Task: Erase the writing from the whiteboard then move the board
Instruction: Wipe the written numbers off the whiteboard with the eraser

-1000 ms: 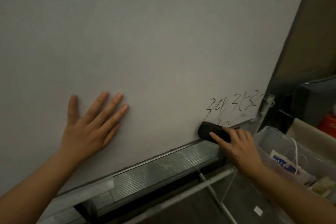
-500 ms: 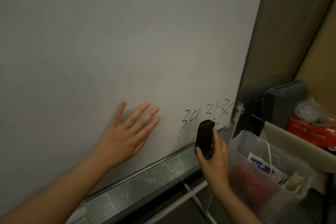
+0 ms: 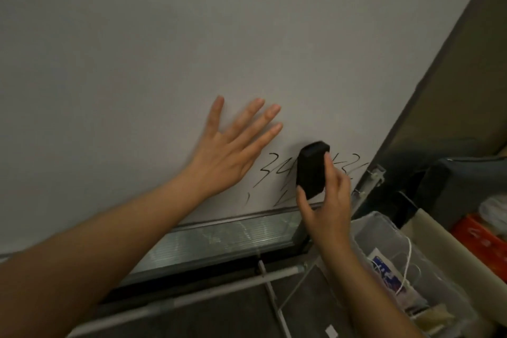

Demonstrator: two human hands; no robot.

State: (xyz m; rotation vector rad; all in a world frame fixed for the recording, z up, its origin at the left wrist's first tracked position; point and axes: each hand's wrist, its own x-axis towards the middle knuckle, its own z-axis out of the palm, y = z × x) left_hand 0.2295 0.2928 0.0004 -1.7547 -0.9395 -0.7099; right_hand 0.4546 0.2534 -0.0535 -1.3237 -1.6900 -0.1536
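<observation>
In the head view, the large white rectangular whiteboard (image 3: 192,35) fills the upper left and centre of the frame. The left hand (image 3: 230,151) is laid flat against it at centre, fingers straight and spread, the forearm stretched in from the lower left. Just right of it, the black block-shaped eraser (image 3: 311,170) is held upright against the black handwritten marks (image 3: 274,173) near the board's lower right corner; the grip of the right hand (image 3: 329,206) is pinched on it, thumb below, fingers alongside. A clear plastic bin (image 3: 389,252) is seen at lower right.
</observation>
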